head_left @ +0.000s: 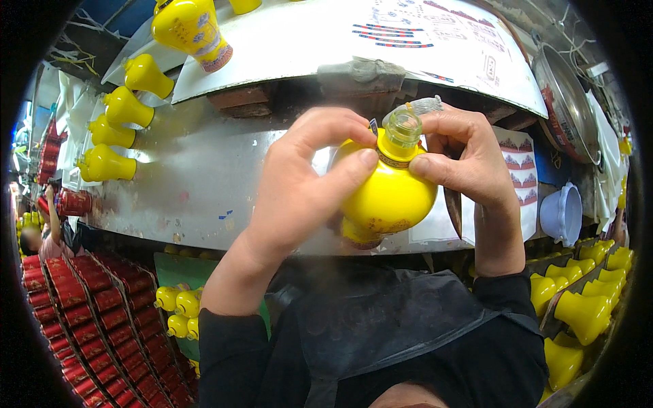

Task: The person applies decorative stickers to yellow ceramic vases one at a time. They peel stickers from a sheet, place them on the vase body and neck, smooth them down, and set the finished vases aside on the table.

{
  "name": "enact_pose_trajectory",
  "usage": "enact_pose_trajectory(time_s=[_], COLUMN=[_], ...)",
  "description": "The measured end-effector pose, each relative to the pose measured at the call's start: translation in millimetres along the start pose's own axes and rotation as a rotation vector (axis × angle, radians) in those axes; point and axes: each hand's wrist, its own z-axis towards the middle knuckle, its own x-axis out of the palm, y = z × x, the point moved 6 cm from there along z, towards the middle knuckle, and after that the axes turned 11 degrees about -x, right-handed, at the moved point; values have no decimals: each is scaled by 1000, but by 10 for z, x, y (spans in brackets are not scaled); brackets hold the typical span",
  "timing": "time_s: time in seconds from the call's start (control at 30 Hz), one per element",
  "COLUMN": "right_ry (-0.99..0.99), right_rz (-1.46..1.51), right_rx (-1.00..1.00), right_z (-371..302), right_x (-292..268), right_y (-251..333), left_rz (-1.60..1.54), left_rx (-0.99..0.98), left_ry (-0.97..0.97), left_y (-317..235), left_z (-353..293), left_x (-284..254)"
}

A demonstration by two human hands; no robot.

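A yellow bottle point(391, 197) with a clear glass neck point(404, 128) stands tilted between my hands over the grey work surface. Round the base of its neck runs a dark patterned decal strip point(391, 160), one end sticking up on the left. My left hand point(292, 180) is closed against the bottle's left shoulder, thumb and fingertips at the strip. From the other side, my right hand point(469, 146) grips the neck, its thumb pressing on the strip. A brown pointed blade point(453, 212) shows below the right palm; a whitish wrapped piece point(425, 105) shows above the fingers.
Several yellow bottles point(127, 107) line the left; a decorated one point(194, 30) stands on the raised white board point(286, 47) with decals. A decal sheet point(518, 166) and lilac bucket point(560, 214) are right. Stacked red boxes point(102, 319), lower left; yellow bottles point(585, 316), lower right. Another person point(53, 234) is far left.
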Motion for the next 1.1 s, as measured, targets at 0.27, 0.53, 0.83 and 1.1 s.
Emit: enact_pose_trajectory(time_s=[0.27,0.53,0.83,1.1], right_ry=[-18,-43,15,-62], right_rz=[19,117,149,44], right_rx=[-9,58,133,37], right_z=[-13,-31,-45,-81], right_x=[21,80,78,124], right_y=[25,24,-1,-26], left_rz=[-80,-196,-153,24], left_rx=[-132,-245,-229,-37], left_ry=[48,234,472,31], left_y=[91,203,293,-158], left_z=[-30,5,173,52], left_x=[16,57,127,149])
